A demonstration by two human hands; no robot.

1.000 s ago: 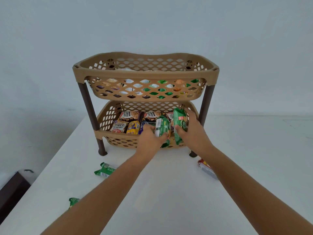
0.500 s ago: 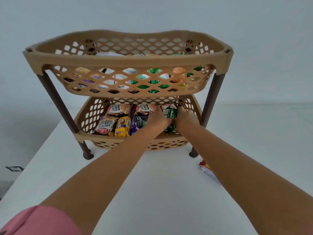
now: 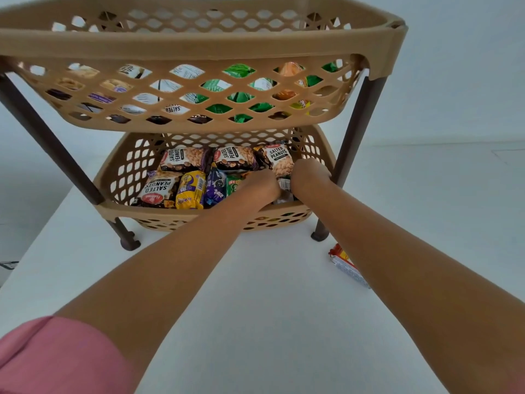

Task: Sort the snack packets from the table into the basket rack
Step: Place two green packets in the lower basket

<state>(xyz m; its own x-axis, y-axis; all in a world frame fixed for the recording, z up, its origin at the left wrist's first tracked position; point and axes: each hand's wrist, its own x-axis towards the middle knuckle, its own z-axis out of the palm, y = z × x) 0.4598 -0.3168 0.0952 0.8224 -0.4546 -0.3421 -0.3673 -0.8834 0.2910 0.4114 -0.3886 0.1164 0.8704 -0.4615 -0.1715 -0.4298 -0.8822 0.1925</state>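
- You are in a plain, staged room, more a recording set-up than a lived-in home.
- A bare white table [image 3: 255, 322] stands against a blank pale wall [image 3: 460, 66].
- Only a tan two-tier basket rack [image 3: 199, 46] stocked with packaged snacks [image 3: 190, 189] furnishes it.

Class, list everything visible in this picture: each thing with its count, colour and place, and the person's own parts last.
basket rack: one, tan with brown legs, two tiers, on table
table: one, white
salted peanuts packets: four readable, dark and white, lower tier
yellow packet: one, lower tier front
purple packet: one, beside yellow
upper-tier packets: several, mostly green, white
red packet: one, table, right
pink sleeve: one
left hand: lower tier
right hand: lower tier
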